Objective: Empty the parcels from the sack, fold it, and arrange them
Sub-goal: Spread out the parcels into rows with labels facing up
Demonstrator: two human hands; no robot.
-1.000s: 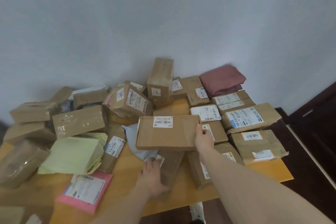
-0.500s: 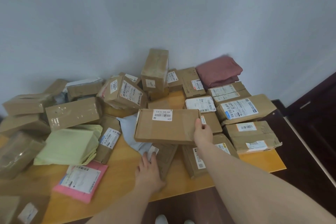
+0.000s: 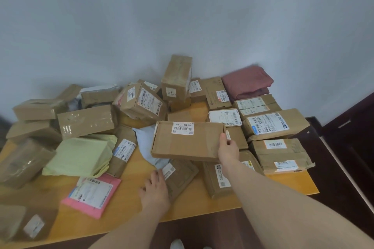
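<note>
Right hand (image 3: 228,147) grip is pinching the flat box (image 3: 187,140) at frame centre, left hand (image 3: 154,189) lying spread on a brown mailer (image 3: 182,176); better supporting underneath before placing it squarely.

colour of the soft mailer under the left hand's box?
Pale blue-grey mailer, plain, no pattern; clearest in the head view.
</note>
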